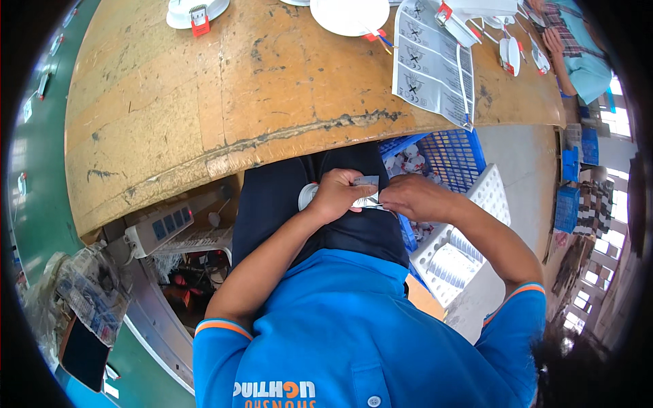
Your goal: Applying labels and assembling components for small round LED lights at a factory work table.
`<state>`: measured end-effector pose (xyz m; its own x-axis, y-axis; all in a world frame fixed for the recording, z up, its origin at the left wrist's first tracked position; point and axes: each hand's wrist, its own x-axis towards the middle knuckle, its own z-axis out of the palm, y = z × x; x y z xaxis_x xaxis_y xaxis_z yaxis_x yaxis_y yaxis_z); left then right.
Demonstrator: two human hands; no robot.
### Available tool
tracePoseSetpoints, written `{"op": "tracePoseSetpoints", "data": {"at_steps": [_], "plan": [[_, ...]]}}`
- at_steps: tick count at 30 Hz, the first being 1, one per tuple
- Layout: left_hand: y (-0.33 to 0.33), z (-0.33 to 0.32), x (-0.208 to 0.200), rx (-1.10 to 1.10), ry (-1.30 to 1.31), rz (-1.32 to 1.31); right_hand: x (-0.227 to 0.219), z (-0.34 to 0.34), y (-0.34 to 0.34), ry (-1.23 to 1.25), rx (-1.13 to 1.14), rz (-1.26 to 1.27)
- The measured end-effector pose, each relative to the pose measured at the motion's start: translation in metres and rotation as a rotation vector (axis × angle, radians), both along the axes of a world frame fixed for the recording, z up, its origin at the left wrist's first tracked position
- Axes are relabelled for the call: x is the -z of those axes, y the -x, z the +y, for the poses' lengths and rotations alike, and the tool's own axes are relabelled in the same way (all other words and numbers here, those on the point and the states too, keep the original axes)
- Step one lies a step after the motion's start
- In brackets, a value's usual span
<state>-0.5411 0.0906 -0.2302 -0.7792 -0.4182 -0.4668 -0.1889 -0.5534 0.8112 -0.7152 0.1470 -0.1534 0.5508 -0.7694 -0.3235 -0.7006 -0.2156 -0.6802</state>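
Over my lap, my left hand (338, 195) is closed round a white round lamp part (307, 197), whose rim shows beside the palm. A silvery piece with a shiny face (367, 181) sticks out between the thumb and fingers of that hand. Right against it, my right hand (416, 198) has its fingertips pinched together at the piece's edge. What those fingertips hold is too small to make out. Both hands are below the front edge of the worn brown table (204, 102).
On the table lie white round lamps (349, 15) with red-tagged clips and a printed silver label sheet (425, 78). A blue basket (469, 153) of small white parts stands right of my legs, beside a perforated white plastic piece (425, 262). Another person's hand (554, 42) is at far right.
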Motion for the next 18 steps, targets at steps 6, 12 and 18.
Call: {"op": "tracePoseSetpoints", "data": {"at_steps": [6, 12, 18], "plan": [[0.0010, 0.0023, 0.0022, -0.057, 0.011, 0.024, -0.0062, -0.0040, 0.0017, -0.025, -0.004, -0.020], [0.0003, 0.0018, -0.0012, -0.068, -0.012, 0.030, -0.0065, -0.0073, 0.0023, 0.082, -0.083, -0.004], [-0.0007, 0.0011, -0.0030, -0.067, 0.005, 0.022, -0.0106, -0.0079, 0.0011, 0.114, -0.134, 0.046]]}}
